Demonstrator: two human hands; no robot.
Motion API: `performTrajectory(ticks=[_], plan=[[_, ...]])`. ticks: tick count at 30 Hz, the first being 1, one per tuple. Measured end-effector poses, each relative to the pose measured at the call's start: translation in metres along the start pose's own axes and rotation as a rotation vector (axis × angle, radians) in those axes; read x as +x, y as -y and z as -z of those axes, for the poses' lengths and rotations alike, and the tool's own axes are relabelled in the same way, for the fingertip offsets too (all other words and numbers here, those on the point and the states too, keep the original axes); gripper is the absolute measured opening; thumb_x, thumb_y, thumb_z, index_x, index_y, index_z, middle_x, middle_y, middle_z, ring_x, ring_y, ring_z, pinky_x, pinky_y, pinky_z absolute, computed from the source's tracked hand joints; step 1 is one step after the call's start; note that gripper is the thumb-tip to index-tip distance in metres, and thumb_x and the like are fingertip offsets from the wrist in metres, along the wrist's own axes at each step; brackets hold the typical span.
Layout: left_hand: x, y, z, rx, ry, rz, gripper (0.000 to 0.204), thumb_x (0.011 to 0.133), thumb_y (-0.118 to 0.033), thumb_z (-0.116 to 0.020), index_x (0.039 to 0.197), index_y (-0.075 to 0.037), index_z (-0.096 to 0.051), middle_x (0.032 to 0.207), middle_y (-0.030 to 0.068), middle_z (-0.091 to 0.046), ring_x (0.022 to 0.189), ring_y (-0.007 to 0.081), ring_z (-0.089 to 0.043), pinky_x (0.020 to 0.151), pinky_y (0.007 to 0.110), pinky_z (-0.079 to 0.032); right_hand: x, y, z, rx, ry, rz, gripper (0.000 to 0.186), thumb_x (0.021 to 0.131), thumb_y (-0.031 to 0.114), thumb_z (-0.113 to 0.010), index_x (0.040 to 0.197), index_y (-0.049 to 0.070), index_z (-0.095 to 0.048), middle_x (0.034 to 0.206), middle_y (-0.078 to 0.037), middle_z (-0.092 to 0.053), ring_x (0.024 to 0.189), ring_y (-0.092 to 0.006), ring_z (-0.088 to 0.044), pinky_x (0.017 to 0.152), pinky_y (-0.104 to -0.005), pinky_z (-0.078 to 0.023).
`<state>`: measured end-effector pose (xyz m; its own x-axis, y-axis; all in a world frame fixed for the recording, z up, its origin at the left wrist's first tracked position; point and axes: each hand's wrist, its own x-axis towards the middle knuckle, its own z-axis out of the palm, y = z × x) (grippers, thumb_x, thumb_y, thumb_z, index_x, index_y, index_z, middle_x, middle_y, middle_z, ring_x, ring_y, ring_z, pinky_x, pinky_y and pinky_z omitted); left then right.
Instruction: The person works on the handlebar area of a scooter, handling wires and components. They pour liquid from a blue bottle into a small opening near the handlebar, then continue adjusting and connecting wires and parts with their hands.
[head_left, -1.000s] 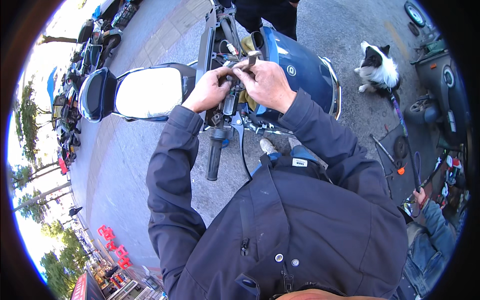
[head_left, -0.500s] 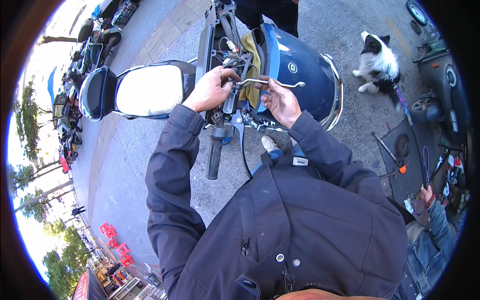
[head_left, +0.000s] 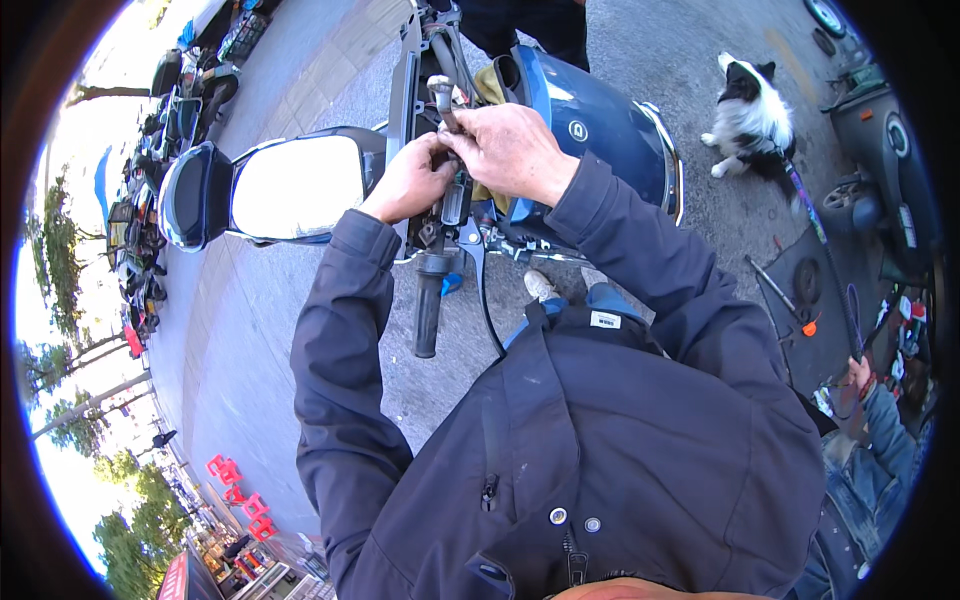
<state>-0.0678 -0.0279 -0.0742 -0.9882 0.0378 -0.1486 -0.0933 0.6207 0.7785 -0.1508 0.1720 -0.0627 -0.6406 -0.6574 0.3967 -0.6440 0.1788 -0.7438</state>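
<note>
A blue scooter stands in front of me with its handlebar opened up and wires exposed. My right hand (head_left: 515, 150) is closed round a bent box-end wrench (head_left: 443, 92), whose ring end sticks up past the fingers. My left hand (head_left: 408, 178) lies right beside it, fingers closed at the handlebar mount; what they pinch is hidden. Just below the hands are the dark brake lever clamp (head_left: 455, 200), the silver lever (head_left: 477, 262) and a black rubber grip (head_left: 427, 310). The blue front panel (head_left: 590, 115) is to the right of my right hand.
A white-covered seat (head_left: 298, 187) extends left. A black-and-white dog (head_left: 755, 110) sits on a leash (head_left: 815, 215) held by another person's hand (head_left: 860, 372). At right, a dark mat (head_left: 790, 270) carries tools near a dark scooter (head_left: 890, 180). Somebody's dark-trousered legs (head_left: 540, 25) stand beyond the scooter.
My right hand has moved left against my left hand. The wrench has swung from lying sideways to pointing up and away. The left hand has shifted slightly lower left.
</note>
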Motion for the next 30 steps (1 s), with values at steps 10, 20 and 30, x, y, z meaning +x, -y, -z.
performTrajectory(ticks=[10, 20, 30], plan=[[0.003, -0.024, 0.007, 0.174, 0.057, 0.011, 0.026, 0.093, -0.004, -0.062, 0.117, -0.001, -0.073, 0.113, 0.0177, -0.067, 0.097, 0.0267, -0.066, 0.087, 0.038, -0.053, -0.074, -0.053, -0.02, 1.021, -0.114, -0.515, 0.036, 0.113, 0.03, -0.052, 0.132, 0.003, -0.068, 0.108, -0.008, -0.075, 0.073, -0.0071, -0.067, 0.065, -0.0199, -0.055], [0.009, -0.02, 0.007, 0.265, 0.093, 0.071, 0.025, 0.094, -0.007, -0.06, 0.113, -0.006, -0.075, 0.107, 0.0165, -0.063, 0.097, 0.031, -0.066, 0.088, 0.04, -0.053, -0.096, -0.077, -0.056, 1.694, -0.113, -0.724, 0.042, 0.113, 0.032, -0.051, 0.142, 0.002, -0.058, 0.12, -0.007, -0.067, 0.083, -0.0095, -0.062, 0.074, -0.0255, -0.053], [-0.025, -0.057, 0.019, 0.108, -0.287, 0.046, 0.027, 0.099, -0.011, -0.068, 0.124, 0.0, -0.07, 0.099, 0.0116, -0.074, 0.085, 0.0157, -0.067, 0.08, 0.03, -0.055, -0.084, -0.061, -0.038, 1.233, -0.12, -0.663, 0.043, 0.113, 0.035, -0.053, 0.137, 0.001, -0.064, 0.114, -0.007, -0.072, 0.075, -0.0053, -0.065, 0.066, -0.018, -0.053]])
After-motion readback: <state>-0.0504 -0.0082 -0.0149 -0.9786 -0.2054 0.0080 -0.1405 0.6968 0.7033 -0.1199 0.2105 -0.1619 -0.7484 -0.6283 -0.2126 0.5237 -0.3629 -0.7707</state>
